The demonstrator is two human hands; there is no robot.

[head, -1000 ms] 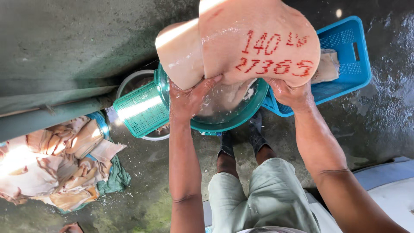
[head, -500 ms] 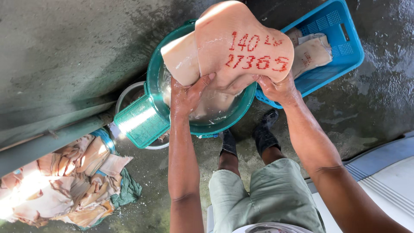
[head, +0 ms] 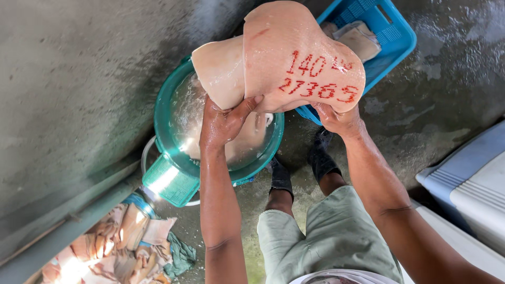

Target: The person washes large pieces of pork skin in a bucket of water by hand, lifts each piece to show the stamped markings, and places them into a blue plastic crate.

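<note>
Wet grey concrete floor (head: pixel 79 79) all around, dark with damp near the top right. Held up over a green basin (head: pixel 163 113): a big pale slab of pork skin (head: pixel 294 58), folded over, stamped in red. Left hand (head: pixel 223 123) clamped on the slab's lower left edge, thumb pressed up against it. Right hand (head: pixel 339 118) gripping the lower right edge from beneath, fingers hidden behind the skin. Water and more pale pieces inside the basin. Just behind the slab, a blue crate (head: pixel 392 39) with further pieces of skin. Beside the basin, a small green basket (head: pixel 171 181), tilted. Lower left, a heap of pieces (head: pixel 110 242) on a green cloth (head: pixel 181 255). Below, pale green shorts (head: pixel 326 236) and dark shoes (head: pixel 281 179).
</note>
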